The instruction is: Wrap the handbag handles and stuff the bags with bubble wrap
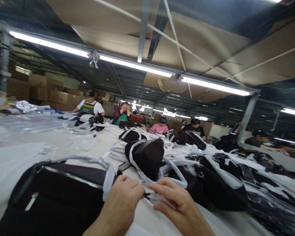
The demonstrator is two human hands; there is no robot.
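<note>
A black bag with a metal zip pull lies at the lower left, its handle wrapped in white material. My left hand is beside that bag's right end, fingers pinched on a thin black strap end. Close to it on the right, my right hand has thumb and fingers closed on a strip of white wrapping, which meets the black strap between the hands. The parts inside both grips are hidden. Just beyond my hands stands another black bag with a white-wrapped strap.
More black bags with white-wrapped straps are heaped along the right. Clear plastic bags and white sheets cover the table's left. Several people sit or stand across the table, with cardboard boxes behind. Light tubes hang overhead.
</note>
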